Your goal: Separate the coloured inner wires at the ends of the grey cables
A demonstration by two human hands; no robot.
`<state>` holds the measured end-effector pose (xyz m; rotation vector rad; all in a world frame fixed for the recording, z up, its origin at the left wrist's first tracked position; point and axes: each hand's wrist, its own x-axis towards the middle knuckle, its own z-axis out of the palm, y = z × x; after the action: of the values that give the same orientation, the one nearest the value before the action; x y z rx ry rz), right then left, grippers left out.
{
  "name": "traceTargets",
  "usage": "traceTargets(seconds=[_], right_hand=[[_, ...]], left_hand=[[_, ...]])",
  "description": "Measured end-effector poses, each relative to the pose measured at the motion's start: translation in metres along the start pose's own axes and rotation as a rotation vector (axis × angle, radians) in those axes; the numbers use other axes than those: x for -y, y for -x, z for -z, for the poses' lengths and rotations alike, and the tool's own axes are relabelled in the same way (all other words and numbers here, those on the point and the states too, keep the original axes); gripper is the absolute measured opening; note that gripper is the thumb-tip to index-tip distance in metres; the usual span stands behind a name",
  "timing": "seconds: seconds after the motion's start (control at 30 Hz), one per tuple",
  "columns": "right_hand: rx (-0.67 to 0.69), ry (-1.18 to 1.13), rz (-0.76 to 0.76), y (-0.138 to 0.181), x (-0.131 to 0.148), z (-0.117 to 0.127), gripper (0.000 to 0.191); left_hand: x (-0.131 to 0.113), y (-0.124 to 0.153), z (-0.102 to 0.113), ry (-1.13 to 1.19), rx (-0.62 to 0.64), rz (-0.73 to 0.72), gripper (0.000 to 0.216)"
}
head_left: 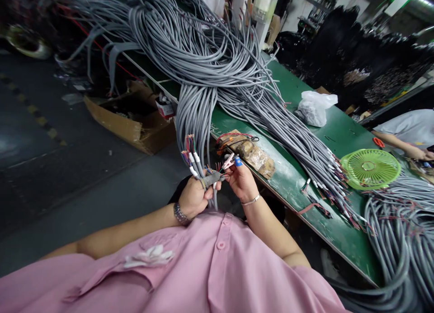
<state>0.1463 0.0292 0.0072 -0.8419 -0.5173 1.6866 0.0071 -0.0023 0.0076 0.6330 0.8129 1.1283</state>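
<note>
My left hand [194, 196], with a dark watch at the wrist, is closed around a bunch of grey cables [202, 137]. Their stripped ends show coloured wires [191, 143] and white sleeves above the fist. A grey covering wraps its thumb [210, 179]. Close beside it, my right hand [242, 183] has blue tape on one fingertip and a bracelet on the wrist. Its fingers pinch a small pale pink clip-like tool [229, 161] near thin loose wires of one cable end. Exactly how the tool meets the wires is too small to tell.
Large bundles of grey cable [203, 64] lie across the green table [288, 182]. A taped block [254, 157], a plastic bag [316, 109] and a green fan [370, 168] are on it. A cardboard box [135, 128] stands left on the floor. A co-worker's arm [395, 141] shows at right.
</note>
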Motion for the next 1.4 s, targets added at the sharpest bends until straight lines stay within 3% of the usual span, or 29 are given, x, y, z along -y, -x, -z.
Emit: traceTargets(seconds=[0.2,0.4,0.67,0.83,1.07,1.4], right_hand=[[-0.196,0.249,0.244,-0.004,-0.012,0.006,0.042],[-0.057,0.05,0.025,-0.011,-0.009,0.0,0.042],[-0.097,-0.071,0.04,-0.016,-0.013,-0.004,0.038],[0.01,-0.061,-0.103,-0.009,-0.008,0.009,0.053],[0.261,0.336,-0.309,0.009,0.014,0.03,0.042],[0.358,0.846,-0.045,0.027,0.028,0.001,0.026]], left_hand=[[0.0,-0.003,-0.002,-0.008,-0.041,-0.006,0.022],[0.003,-0.004,-0.001,-0.028,-0.048,-0.001,0.02],[0.005,-0.003,0.0,-0.047,-0.042,-0.006,0.018],[0.003,0.002,0.006,-0.059,-0.028,-0.002,0.021],[0.008,0.009,0.018,-0.187,0.055,0.02,0.022],[0.003,0.01,0.015,-0.54,0.275,0.092,0.024]])
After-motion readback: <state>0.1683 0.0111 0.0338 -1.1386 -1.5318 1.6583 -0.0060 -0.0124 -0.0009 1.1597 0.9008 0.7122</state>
